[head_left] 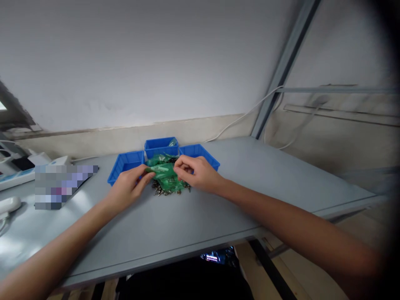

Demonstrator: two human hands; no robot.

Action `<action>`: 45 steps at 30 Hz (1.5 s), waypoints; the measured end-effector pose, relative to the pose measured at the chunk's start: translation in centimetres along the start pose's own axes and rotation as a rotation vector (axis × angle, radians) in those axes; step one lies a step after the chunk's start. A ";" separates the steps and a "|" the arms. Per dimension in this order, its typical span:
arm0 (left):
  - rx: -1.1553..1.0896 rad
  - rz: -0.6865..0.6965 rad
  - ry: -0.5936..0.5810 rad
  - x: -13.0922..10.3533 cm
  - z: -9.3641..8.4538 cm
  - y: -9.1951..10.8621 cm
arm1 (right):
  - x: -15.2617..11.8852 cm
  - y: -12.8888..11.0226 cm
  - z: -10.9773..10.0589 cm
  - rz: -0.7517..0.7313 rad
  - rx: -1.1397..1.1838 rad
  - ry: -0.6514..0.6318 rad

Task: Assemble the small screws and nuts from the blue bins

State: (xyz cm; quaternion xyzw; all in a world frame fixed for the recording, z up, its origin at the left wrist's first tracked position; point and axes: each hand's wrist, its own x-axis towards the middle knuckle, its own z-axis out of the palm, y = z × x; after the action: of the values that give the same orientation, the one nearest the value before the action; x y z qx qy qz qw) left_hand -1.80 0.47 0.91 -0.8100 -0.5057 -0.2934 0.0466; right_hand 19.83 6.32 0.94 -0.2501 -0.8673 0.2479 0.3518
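Note:
A green plastic bag [168,181] is stretched between my two hands, above a pile of small metal parts [161,191] on the grey table. My left hand [133,182] pinches the bag's left side between thumb and fingers. On its right side, my right hand [195,172] has its fingers curled together at the bag's edge. Three blue bins stand around the pile: one at the left [117,168], one behind [161,146] with a bit of green plastic inside, and one at the right [208,157], partly behind my right hand.
On the left of the table [281,179] lie a blurred-out flat object [67,185], a white power strip [23,178] and a white device [11,204]. A wall stands behind. A metal post [278,83] and a white cable are at the back right. A lit screen [217,256] shows below the front edge.

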 end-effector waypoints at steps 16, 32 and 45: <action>-0.075 -0.016 0.011 0.1 -0.1 0.2 | 0.1 0.0 0.1 -0.018 -0.032 -0.006; -0.040 0.196 -0.002 -0.2 0.2 0.3 | 0.2 0.2 0.2 0.006 -0.091 0.002; -0.165 0.227 -0.117 -0.5 0.2 0.9 | 0.0 0.1 0.5 -0.146 -0.040 -0.262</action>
State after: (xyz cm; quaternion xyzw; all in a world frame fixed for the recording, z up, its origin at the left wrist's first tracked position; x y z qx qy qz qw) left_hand -1.10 -0.26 0.67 -0.8787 -0.3870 -0.2790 -0.0170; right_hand 19.45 6.28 0.56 -0.1586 -0.9265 0.2348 0.2478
